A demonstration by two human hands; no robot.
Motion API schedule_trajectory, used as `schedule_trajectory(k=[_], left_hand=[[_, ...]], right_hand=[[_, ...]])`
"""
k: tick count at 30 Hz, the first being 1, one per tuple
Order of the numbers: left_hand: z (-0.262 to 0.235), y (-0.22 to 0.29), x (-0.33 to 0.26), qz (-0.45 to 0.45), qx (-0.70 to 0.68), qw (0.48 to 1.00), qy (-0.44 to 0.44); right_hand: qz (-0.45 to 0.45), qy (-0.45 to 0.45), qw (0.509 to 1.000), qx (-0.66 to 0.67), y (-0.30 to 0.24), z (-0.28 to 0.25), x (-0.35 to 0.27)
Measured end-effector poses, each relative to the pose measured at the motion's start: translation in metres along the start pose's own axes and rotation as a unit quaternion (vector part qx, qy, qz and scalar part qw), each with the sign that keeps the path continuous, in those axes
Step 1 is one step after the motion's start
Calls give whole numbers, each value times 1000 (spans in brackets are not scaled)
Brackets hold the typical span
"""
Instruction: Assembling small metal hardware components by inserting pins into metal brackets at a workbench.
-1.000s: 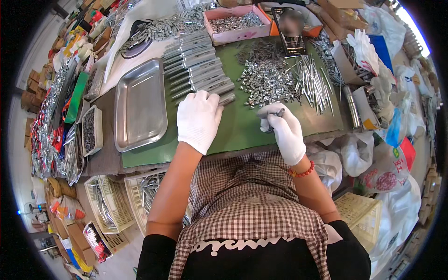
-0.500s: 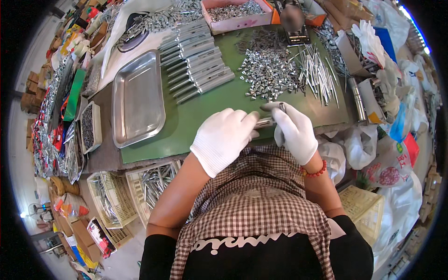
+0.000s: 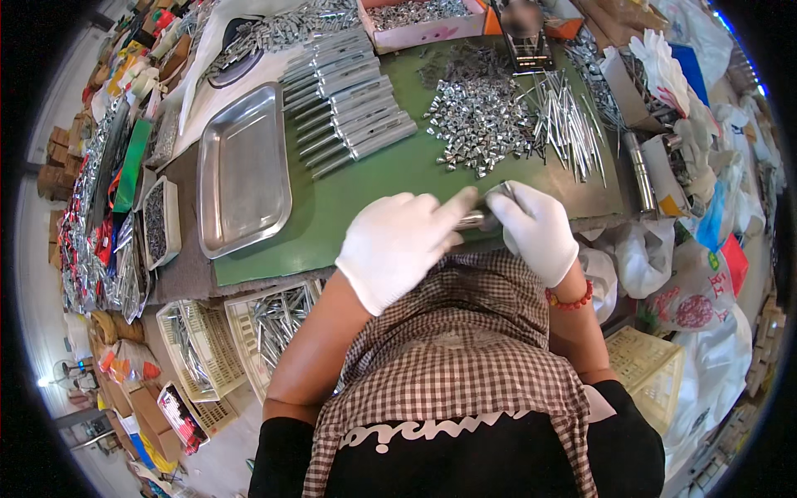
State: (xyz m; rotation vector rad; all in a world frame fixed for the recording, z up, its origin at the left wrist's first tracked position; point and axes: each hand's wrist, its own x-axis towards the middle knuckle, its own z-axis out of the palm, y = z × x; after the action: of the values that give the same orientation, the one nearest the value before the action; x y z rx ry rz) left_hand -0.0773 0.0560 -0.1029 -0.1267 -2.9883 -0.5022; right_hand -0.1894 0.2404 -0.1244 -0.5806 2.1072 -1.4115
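Note:
My left hand (image 3: 407, 241), in a white glove with greyed fingertips, is closed around a short silver metal tube (image 3: 471, 221) just above the table's near edge. Only the tube's right end shows past my fingers. Close by on the right, my right hand (image 3: 535, 228), gloved too, has its fingers pinched together at that end. What it pinches is smeared and mostly hidden. Beyond the hands lies a heap of small silver metal caps (image 3: 477, 124). To its right are thin metal rods (image 3: 573, 124), loosely bunched.
Rows of silver tubes with thinner rods (image 3: 357, 108) lie left of the caps, beside a steel tray (image 3: 212, 183). A pink box (image 3: 427, 35) of small metal parts stands at the back. Crates (image 3: 212, 349) sit below the table's left edge. A larger metal cylinder (image 3: 639, 174) lies right.
My right hand has shifted slightly right and turned at the tube's end. The left index finger has stretched forward over the tube. The things on the table lie as before.

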Motion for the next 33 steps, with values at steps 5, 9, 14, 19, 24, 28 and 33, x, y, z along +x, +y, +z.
schedule_trajectory(k=[5,9,14,19,24,28,33], left_hand=[[1,2,8,40,-25,999,21],[2,-4,3,12,-55,998,22],[4,-4,2,4,-62,998,33],[9,-2,2,10,-85,994,61],[13,-2,3,0,-115,990,82],[15,-1,3,-3,-112,990,85],[17,0,3,-22,-102,991,88]], right_hand=[[65,-26,995,70,-5,-8,-3],[30,-63,995,66,-1,-8,-6],[-30,-24,998,-47,2,-10,-4],[9,-22,999,-23,-3,-10,-5],[6,-17,999,-31,-3,-10,-5],[-29,-9,998,-49,1,-8,-5],[-39,-4,998,-57,3,-6,-3]])
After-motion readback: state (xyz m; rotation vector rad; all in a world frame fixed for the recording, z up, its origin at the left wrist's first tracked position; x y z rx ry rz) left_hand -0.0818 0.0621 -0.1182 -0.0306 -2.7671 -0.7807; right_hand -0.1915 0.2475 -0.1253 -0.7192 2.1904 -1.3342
